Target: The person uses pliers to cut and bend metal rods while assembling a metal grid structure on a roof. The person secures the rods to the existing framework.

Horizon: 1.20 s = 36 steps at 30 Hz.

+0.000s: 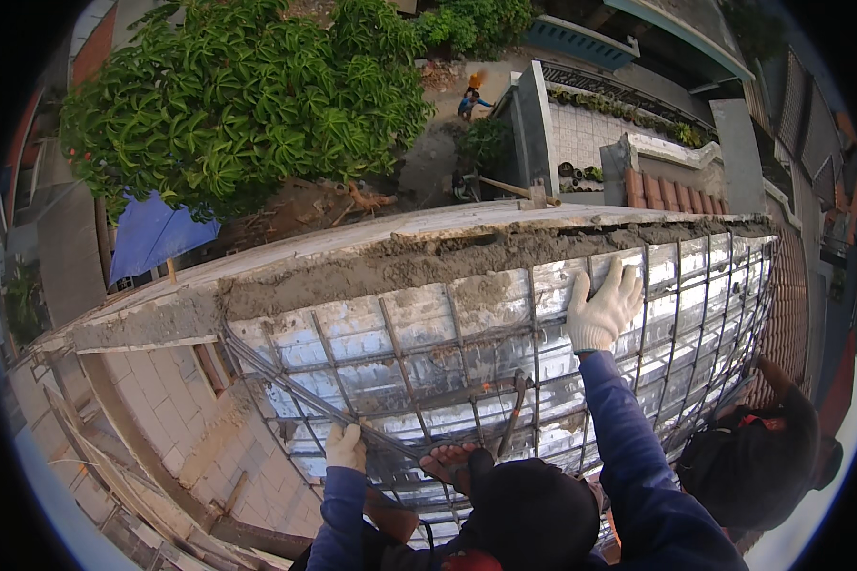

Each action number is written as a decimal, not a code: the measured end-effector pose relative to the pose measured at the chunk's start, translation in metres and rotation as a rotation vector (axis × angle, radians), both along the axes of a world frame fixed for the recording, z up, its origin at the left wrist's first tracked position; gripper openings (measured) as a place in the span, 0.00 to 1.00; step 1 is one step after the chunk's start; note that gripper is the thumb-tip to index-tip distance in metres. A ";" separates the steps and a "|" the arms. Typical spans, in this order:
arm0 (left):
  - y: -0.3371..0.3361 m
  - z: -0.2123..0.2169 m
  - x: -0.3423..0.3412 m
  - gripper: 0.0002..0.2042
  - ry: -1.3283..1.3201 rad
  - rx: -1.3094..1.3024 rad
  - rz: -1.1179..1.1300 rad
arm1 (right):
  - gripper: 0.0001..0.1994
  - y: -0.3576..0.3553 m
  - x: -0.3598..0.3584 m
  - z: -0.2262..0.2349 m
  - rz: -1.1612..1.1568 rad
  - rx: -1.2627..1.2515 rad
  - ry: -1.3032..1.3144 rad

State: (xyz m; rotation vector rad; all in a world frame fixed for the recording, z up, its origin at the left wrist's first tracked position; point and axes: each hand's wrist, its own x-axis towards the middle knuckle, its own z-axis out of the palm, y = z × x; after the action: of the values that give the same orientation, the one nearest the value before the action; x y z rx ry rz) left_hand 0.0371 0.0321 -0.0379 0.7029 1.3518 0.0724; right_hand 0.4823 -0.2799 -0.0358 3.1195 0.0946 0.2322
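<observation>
My left hand (pixel 345 447), in a white knit glove, is closed on steel rebar (pixel 295 384) at the left side of a rebar grid. My right hand (pixel 605 303), gloved the same way, reaches forward with its fingers spread over the grid's far part. Under the bars lies shiny ribbed metal decking (pixel 486 303), smeared with grey mortar. A hammer-like tool (pixel 516 409) with a dark head rests on the grid between my hands. Beside it shows a co-worker's bare hand or foot (pixel 446 462); which one I cannot tell.
Two people in dark head coverings, one close in front (pixel 533 514) and one at the right (pixel 762 457), crowd the near side. A rough wet-mortar strip (pixel 371 276) runs along the deck's far edge. Beyond is a drop to a lane, with a leafy tree (pixel 248 105) and blue tarp (pixel 157 233).
</observation>
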 end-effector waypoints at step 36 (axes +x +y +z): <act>0.001 0.006 0.015 0.16 -0.097 0.007 -0.019 | 0.38 0.000 -0.008 0.009 -0.078 0.019 0.024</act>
State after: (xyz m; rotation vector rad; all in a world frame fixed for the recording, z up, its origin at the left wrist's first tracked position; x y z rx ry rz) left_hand 0.0521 0.0327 -0.0316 0.7099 1.2527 0.0947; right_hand 0.4742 -0.2799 -0.0273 3.1367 -0.0295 0.1958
